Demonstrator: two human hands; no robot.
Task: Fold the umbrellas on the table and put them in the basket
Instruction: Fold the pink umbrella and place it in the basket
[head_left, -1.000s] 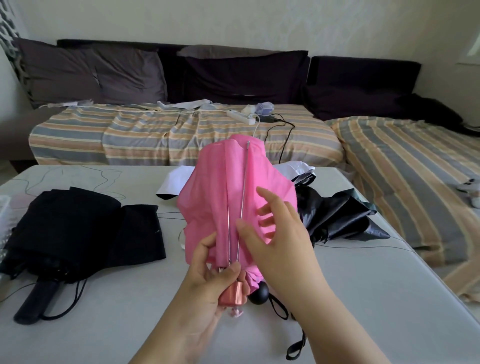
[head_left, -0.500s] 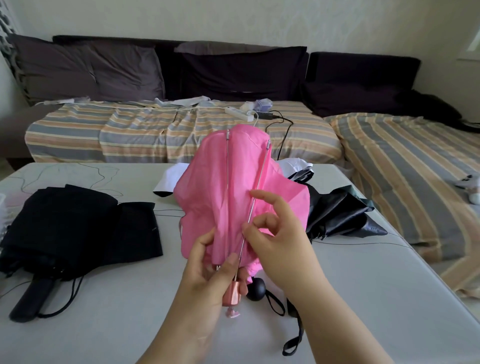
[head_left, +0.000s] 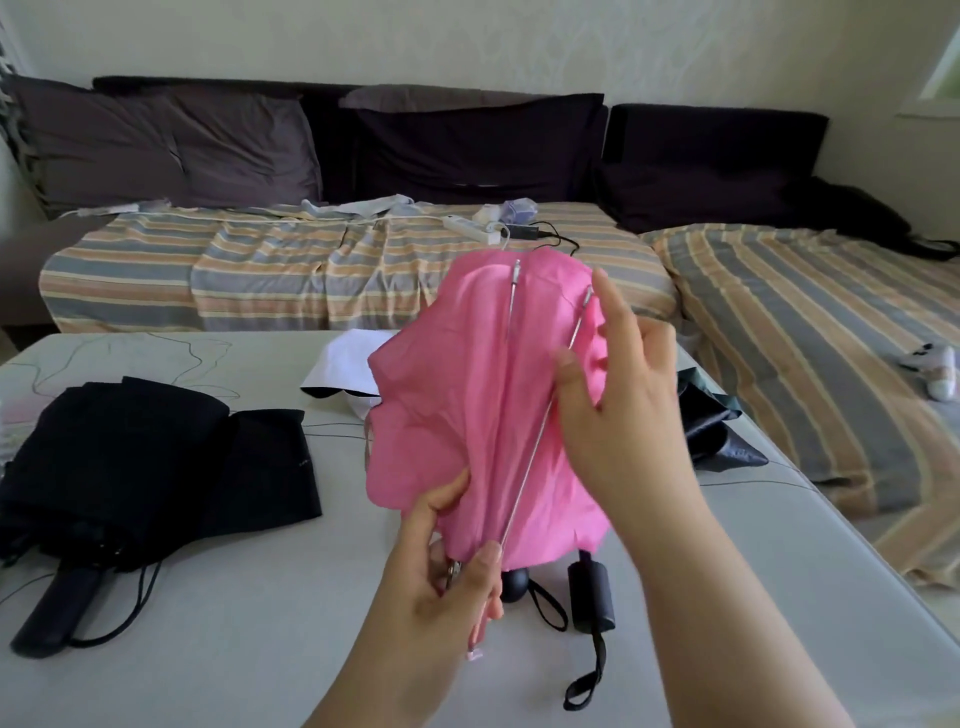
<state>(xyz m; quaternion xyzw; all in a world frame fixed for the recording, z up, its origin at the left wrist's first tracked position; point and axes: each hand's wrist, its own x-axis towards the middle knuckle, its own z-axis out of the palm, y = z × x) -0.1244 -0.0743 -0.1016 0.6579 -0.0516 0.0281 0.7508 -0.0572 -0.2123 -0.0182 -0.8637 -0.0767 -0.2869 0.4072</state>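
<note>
No readable text, label, brand, number or sign shows on anything here

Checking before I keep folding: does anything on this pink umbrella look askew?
Yes. One metal rib slants diagonally across the pink umbrella instead of lying alongside the other rib; the fabric is bunched unevenly.

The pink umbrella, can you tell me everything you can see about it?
The pink umbrella is held up over the table, its thin, crumpled pink cloth gathered loosely, not yet folded neatly. Two silver metal ribs run along it. The left hand pinches its lower end; the right hand touches the cloth and one rib higher up.
</note>
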